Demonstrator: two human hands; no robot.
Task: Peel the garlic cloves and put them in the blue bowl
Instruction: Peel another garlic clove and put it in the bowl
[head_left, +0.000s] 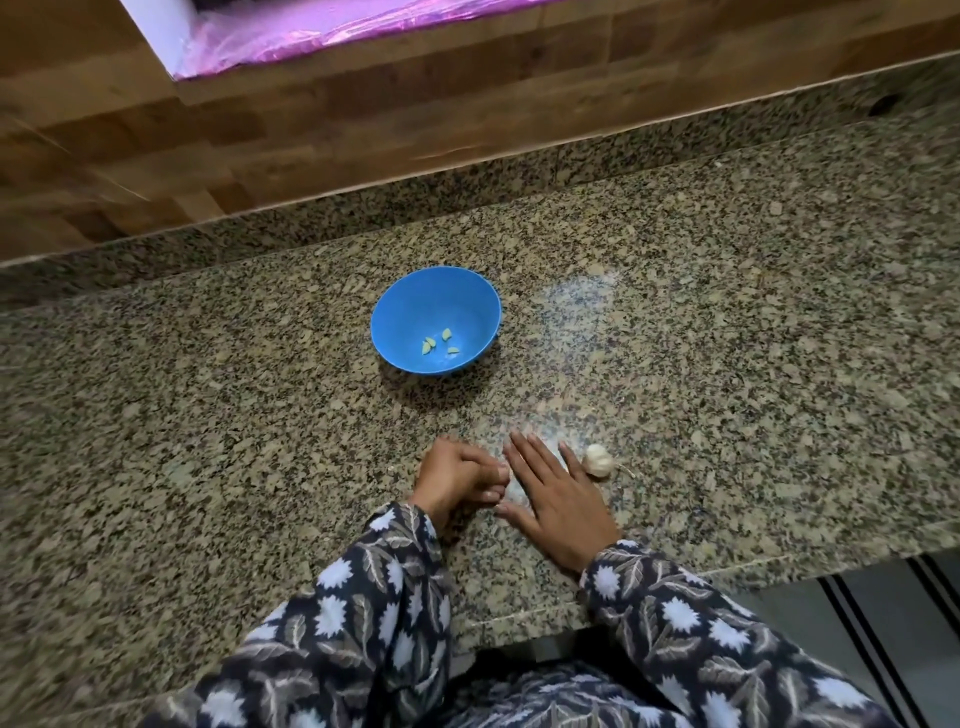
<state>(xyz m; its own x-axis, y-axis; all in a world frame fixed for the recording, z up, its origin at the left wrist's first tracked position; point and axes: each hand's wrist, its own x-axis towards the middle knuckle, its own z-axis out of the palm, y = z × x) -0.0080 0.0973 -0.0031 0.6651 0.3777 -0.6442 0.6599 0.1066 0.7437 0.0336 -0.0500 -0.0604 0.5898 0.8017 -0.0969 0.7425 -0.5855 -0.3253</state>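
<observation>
- Hands, pair, lower centre of the frame, side by side and nearly touching at the fingertips.
- Left hand (457, 478): fingers curled in toward the palm, knuckles up, resting on the table (727, 364). I cannot tell whether anything sits inside the curl.
- Right hand (558, 496): flat, palm down on the table, fingers straight and slightly spread, pointing toward the upper left of the frame. It holds nothing.
- Garlic bulb (597, 460): white, papery skin on, a short dry stem trailing to its right. It lies on the table just beside the little-finger edge of the right hand; contact cannot be judged.
- Blue bowl (415, 306): round, upright, centre of the frame, above the hands and apart from them.
- Peeled cloves (429, 345): a few small pale yellow-green pieces on the bottom of the blue bowl, close together. The nearest count is four, though the pieces are small.
- Table: speckled brown-and-grey granite, running across the whole middle of the frame, with a pale glare patch right of the blue bowl.
- Sleeves (374, 597): dark fabric with a white and grey leaf print, reaching both wrists, bottom of the frame.
- Wood panelling (156, 130): brown blocks, upper left, behind the table.
- Pink shiny sheet (337, 31): crinkled, top edge of the frame.
</observation>
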